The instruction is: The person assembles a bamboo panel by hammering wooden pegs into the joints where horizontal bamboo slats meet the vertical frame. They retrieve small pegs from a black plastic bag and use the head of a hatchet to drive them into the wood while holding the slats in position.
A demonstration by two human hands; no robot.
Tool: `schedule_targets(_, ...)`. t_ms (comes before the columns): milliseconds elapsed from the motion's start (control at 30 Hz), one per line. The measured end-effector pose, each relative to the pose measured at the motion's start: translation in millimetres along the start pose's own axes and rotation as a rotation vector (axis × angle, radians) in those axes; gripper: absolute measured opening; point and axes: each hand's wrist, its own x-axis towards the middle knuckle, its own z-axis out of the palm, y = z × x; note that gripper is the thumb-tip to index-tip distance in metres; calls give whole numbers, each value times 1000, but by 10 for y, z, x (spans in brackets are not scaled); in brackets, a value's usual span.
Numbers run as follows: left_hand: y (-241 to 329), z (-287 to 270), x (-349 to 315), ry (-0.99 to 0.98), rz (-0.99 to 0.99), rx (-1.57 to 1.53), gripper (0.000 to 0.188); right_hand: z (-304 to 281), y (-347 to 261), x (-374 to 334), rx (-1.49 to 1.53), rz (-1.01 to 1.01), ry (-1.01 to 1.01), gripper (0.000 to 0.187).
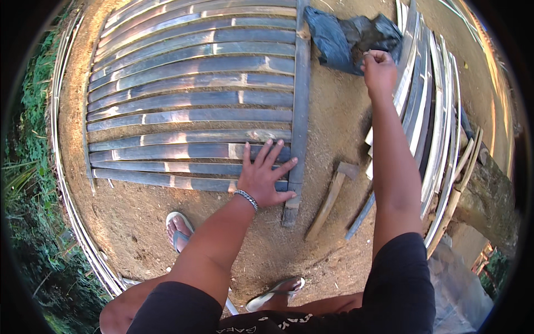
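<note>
A panel of split bamboo slats (192, 115) lies on the ground in front of me, the slats running side to side. Their right ends rest against a dark bamboo rail (301, 100). My left hand (263, 175) is spread open, palm down, on the nearest slats beside this rail. Farther off to the right, my right hand (380, 77) has its fingers pinched together in front of a crumpled black plastic bag (328, 40). Something small may be between those fingertips, but I cannot make it out. The bag gapes open, its inside dark.
A wooden-handled tool with a metal head (328, 205) lies on the dirt right of the rail. Several loose bamboo strips (441, 117) are stacked under and beyond my right arm, near a log (486, 203). Long poles (62, 150) and green plants (33, 217) border the left side.
</note>
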Motion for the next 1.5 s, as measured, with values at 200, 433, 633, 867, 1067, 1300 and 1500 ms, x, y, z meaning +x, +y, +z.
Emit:
schedule_targets(200, -3, 5, -8, -21, -1, 54, 93, -482, -310, -2192, 228, 251, -412, 32)
schedule_targets(433, 43, -9, 7, -42, -4, 83, 92, -430, 131, -3463, 232, 320, -351, 14)
schedule_targets(633, 46, -2, -1, -19, -9, 100, 99, -233, 253, -3626, 112, 188, -203, 10)
schedule_targets(867, 39, 5, -26, -3, 5, 101, 100, -168, 291, -3663, -29, -118, -118, 6)
schedule_targets(1067, 34, 18, -34, 7, 22, 111, 99, -140, 225, -3662, -48, -148, -47, 6)
schedule_targets(1300, 31, 19, -55, -2, 17, 116, 95, -114, 186, -3631, -147, -227, -52, 6)
schedule_targets(1500, 19, 109, -94, 158, 63, -36, 74, -140, 179, -3602, -185, -274, -64, 6)
